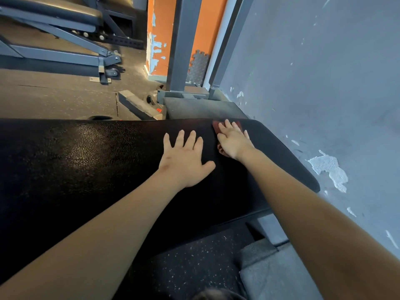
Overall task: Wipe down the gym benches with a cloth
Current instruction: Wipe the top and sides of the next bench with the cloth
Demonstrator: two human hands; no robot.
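A black padded bench [86, 161] is seen from above, its pebbled surface running across the view from the left edge to a rounded end near the grey wall [324, 72] on the right. A patch of light is reflected on the padding left of centre.

The left hand [186, 159] is laid flat on the surface, palm down, fingers spread and stretched out, the thumb angled toward the right; nothing is grasped by it. Just beside it, nearer the far edge of the bench, the right hand [234, 141] is pressed palm down on a dark red cloth [216, 126]. The cloth is pinned flat under the open palm and fingers rather than clenched; one corner is seen beyond the fingertips at the far edge of the padding, and a small bit shows below the heel of the hand. The cloth lies on the bench top, close to its wall-side end. Both bare forearms are stretched in from the bottom of the view.

The wall is marked by patches of flaked paint [329, 169], pale against the grey. Beyond the bench, a grey metal post [184, 40] is set in front of an orange column [161, 29] with peeling paint, and a piece of interlocking floor mat [199, 66] is leaned upright beside it. A second bench [54, 16] on a grey metal frame stands well apart at the top left, on dark speckled rubber flooring [54, 98]. The same speckled flooring is seen below the near edge of the bench.
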